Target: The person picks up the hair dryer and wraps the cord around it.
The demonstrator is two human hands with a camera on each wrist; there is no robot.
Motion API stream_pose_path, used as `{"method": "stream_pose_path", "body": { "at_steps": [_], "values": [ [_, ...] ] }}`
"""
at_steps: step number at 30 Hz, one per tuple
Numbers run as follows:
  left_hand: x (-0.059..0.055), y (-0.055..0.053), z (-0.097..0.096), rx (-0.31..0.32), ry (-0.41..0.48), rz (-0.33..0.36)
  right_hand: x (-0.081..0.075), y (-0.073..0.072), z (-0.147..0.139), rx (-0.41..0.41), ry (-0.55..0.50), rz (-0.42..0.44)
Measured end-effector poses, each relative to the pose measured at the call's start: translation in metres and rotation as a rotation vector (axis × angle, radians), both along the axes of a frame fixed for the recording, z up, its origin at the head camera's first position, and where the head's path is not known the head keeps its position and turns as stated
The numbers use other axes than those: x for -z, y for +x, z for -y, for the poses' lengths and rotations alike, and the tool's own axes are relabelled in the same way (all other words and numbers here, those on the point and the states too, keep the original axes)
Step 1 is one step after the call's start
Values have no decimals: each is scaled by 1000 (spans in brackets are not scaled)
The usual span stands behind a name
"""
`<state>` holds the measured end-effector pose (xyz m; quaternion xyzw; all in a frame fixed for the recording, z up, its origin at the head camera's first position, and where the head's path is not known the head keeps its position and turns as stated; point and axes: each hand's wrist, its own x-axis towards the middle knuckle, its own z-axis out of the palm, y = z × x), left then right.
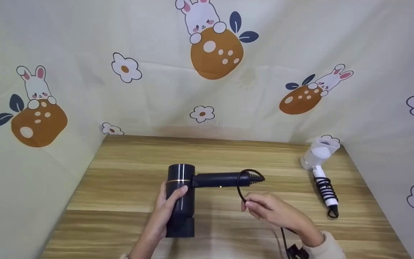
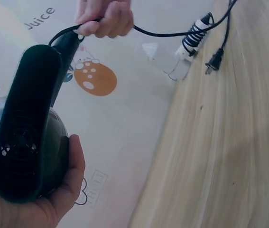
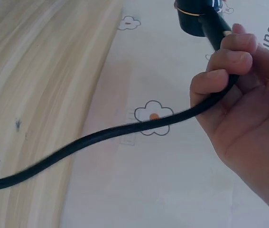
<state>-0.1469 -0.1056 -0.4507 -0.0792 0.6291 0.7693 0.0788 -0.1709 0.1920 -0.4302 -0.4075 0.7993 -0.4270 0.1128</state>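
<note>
A dark hair dryer [image 1: 180, 203] with a gold ring is held over the table by my left hand [image 1: 164, 207], which grips its barrel with the thumb across the near side. Its handle [image 1: 216, 180] points right and ends in a ribbed cord sleeve. My right hand [image 1: 273, 210] pinches the black cord [image 3: 125, 129] just below that end. From there the cord curves over the handle's tip, and its other part runs through the right fingers toward the plug [image 2: 215, 61]. In the left wrist view, the dryer's dark end [image 2: 23, 128] hides part of the left palm.
At the right side of the wood-grain table [image 1: 131, 154] lies a white hair dryer [image 1: 318, 155], its black cord [image 1: 326, 189] wound around the handle. A cloth [image 1: 149, 97] printed with rabbits, oranges and flowers surrounds the table at the back and both sides.
</note>
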Motion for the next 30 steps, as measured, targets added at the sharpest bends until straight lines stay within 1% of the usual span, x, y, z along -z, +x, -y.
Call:
{"method": "stream_pose_path", "body": {
  "at_steps": [2,5,7,12,13,15,16,19,22,23,25,27,29,30],
  "values": [
    [-3,0,1,9,23,-5,3,-1,0,-13,-19,-27],
    [-7,1,1,38,53,-6,3,-2,0,-20,-29,-46],
    [-9,2,2,62,72,1,2,-4,-1,-12,-13,-42],
    [-10,4,2,148,117,23,1,-10,-4,16,62,-38],
    [-10,5,2,169,116,25,2,-11,-5,22,63,-33],
    [-11,5,3,203,102,24,2,-13,-9,50,66,25],
    [-11,5,3,219,89,23,2,-14,-11,53,58,22],
    [-11,4,4,262,48,9,2,-17,-18,52,39,-28],
    [-10,4,5,296,33,-13,0,-19,-21,64,14,-73],
    [-10,3,5,304,25,-22,-2,-18,-22,95,16,-51],
    [-9,3,6,320,5,-34,-6,-17,-22,173,29,22],
    [-9,4,6,325,-25,-44,-9,-15,-21,263,44,88],
    [-9,5,5,324,-65,-48,-12,-13,-20,344,44,114],
    [-9,5,4,322,-84,-48,-13,-12,-19,369,33,123]
  ]
}}
